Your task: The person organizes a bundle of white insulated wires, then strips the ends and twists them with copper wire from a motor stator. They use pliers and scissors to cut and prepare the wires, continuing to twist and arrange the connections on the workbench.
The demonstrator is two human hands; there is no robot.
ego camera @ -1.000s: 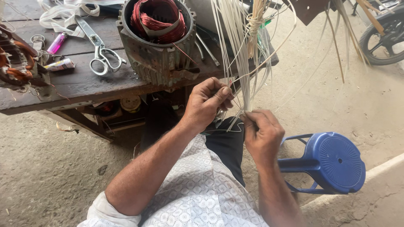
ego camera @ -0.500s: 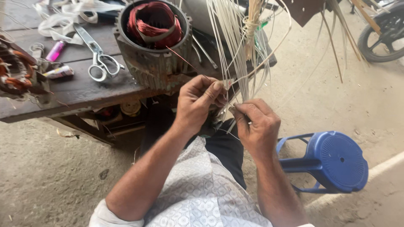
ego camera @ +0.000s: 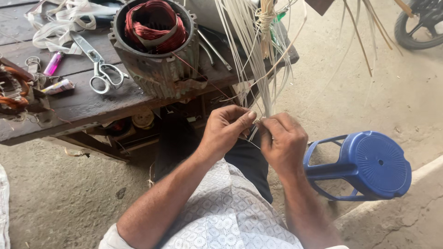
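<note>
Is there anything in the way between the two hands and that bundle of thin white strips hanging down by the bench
Nothing visible. The left hand and right hand already pinch the lower ends of the bundle of thin white strips between their fingers, in front of the dark wooden workbench. The grey motor housing with red copper windings sits off to the left.

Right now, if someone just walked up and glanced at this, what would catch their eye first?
Probably the two hands at the centre, the left hand and right hand pinching together at the lower ends of a bundle of thin white strips that hangs from above. Next, the motor stator with its red copper windings, standing on the dark wooden workbench near a pair of scissors. Lower right, a bright blue plastic stool lies tipped on the sandy ground.
</note>
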